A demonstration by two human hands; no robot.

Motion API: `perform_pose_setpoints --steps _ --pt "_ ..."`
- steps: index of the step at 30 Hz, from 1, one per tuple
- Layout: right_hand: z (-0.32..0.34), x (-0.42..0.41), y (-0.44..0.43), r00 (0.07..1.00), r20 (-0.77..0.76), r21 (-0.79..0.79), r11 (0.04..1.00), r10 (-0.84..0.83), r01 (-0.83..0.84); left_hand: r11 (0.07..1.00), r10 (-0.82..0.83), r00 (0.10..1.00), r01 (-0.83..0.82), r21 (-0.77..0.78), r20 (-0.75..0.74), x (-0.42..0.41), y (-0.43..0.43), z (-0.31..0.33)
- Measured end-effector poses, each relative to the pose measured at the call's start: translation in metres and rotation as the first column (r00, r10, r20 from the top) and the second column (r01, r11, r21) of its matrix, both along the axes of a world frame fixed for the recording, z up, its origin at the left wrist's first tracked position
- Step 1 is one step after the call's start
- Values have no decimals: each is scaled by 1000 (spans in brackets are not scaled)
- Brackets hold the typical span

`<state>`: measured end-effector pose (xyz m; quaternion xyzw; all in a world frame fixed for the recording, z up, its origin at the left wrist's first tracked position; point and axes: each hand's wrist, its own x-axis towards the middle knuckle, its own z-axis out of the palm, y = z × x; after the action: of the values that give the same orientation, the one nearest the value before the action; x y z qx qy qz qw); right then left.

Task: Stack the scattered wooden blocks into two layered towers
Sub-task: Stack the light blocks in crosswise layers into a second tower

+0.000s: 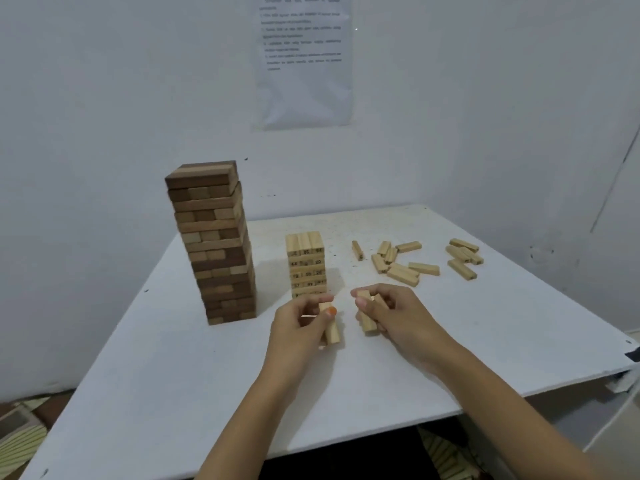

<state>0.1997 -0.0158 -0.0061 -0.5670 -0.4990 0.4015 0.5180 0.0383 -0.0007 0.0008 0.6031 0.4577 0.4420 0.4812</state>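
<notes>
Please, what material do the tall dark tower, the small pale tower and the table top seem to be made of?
Tall dark tower: wood, by its mixed brown tones and faint grain; matte. Small pale tower: light wood, seemingly unvarnished, with printed numbers. Table top: white, smooth, possibly painted or laminated board; scuffs and specks show.

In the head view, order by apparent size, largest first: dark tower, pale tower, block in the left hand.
1. dark tower
2. pale tower
3. block held by the left hand, smallest though nearest.
</notes>
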Motion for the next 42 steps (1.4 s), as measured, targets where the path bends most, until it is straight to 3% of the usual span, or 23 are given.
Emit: perform_pose_setpoints --steps 4,10,14,17,19,24,28,31,34,36,39,42 --pt "-7 -19 -5 995 96 15 999 31 -33 999 45 995 -44 17 -92 -16 -4 -10" --pt "-6 -28 -9 945 321 64 997 -56 37 999 34 994 -35 -10 -104 -17 -8 -18" --pt "-7 -28 -11 924 378 59 997 -64 45 992 82 976 -60 113 -203 -15 -8 -18" --pt "-6 -27 -14 956 273 51 994 -107 97 977 105 953 -45 209 -285 -13 -9 -19" --pt "-6 -24 -16 979 162 20 992 -124 122 982 92 960 -45 181 -263 -13 -10 -21" --pt "-12 -16 -20 944 289 102 986 -158 134 994 -101 975 109 30 -198 -24 -12 -14" --pt "-16 -17 -21 913 263 208 942 -311 261 986 -140 959 159 58 -247 -29 -11 -20" --pt "-20 -20 -21 859 389 250 935 -334 250 984 -131 957 157 82 -258 -30 -7 -25" --pt "-17 -21 -25 904 345 196 962 -252 193 975 -132 945 179 135 -300 -28 -4 -30" --pt "-13 -22 -31 909 394 144 986 -134 83 967 -128 942 188 173 -310 -27 -3 -32" --pt "-11 -25 -40 799 602 72 996 5 -61 951 -86 931 183 250 -354 -27 -4 -33" --pt "-10 -24 -40 777 629 96 991 13 -94 938 -17 922 149 313 -387 -27 -9 -31"
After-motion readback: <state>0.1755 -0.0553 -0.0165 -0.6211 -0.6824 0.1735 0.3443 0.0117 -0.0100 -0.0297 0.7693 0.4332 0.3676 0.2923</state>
